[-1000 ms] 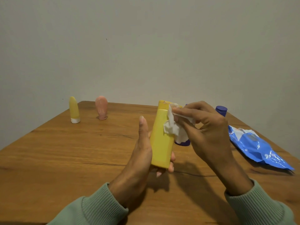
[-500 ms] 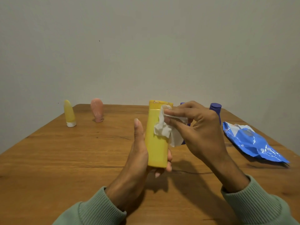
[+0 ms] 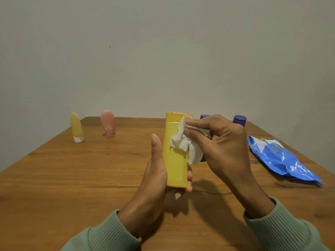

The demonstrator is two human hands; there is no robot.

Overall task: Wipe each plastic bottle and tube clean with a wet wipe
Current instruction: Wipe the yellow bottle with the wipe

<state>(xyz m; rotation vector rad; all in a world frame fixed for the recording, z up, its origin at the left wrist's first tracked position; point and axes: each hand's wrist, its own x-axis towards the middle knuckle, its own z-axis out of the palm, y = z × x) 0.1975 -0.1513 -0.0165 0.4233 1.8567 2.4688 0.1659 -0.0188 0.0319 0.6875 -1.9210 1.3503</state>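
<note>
"Two hands up over the table (image 3: 72,178). What has the left hand (image 3: 155,178) got?"

"The yellow bottle (image 3: 175,167). It's held upright, cap on top, clear of the wood. The thumb lies straight up the bottle's left side, and the fingers curl round the back, with their tips showing at the lower right."

"And the right hand (image 3: 223,147)?"

"It pinches a crumpled white wet wipe (image 3: 181,142) between thumb and fingers. The wipe is pressed to the upper front of the bottle, just under the cap, and a loose end hangs down the right side."

"What else stands there?"

"At the far left, a small yellow tube (image 3: 76,126) on its white cap, with a pink tube (image 3: 107,123) beside it, both upright and well apart from the hands. Two purple bottles stand behind the right hand. One purple cap (image 3: 239,120) shows above the knuckles; the other bottle (image 3: 204,116) is mostly hidden."

"And the wipes?"

"A blue pack (image 3: 282,158) lies flat near the right edge."

"Sleeves?"

"Green, ribbed at the cuffs."
</note>
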